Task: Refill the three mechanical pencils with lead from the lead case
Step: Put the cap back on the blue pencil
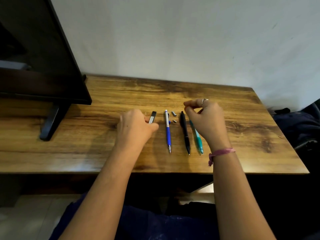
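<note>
Wooden desk (225,129), items placed relative to the blue mechanical pencil (168,131):
- Lead case (152,116): just left, gripped by left hand (136,127).
- Two small metal caps (174,116): just right.
- Black pencil (185,131), teal pencil (197,138): farther right.
- Right hand (206,118): raised over the teal pencil, thumb and forefinger pinched together; anything held too small to tell.

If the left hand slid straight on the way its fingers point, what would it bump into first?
The left hand already holds the lead case and points right. Beyond it, the blue mechanical pencil lies first in that line, on the wooden table. Depth is unclear, so the hand might pass above it.
</note>
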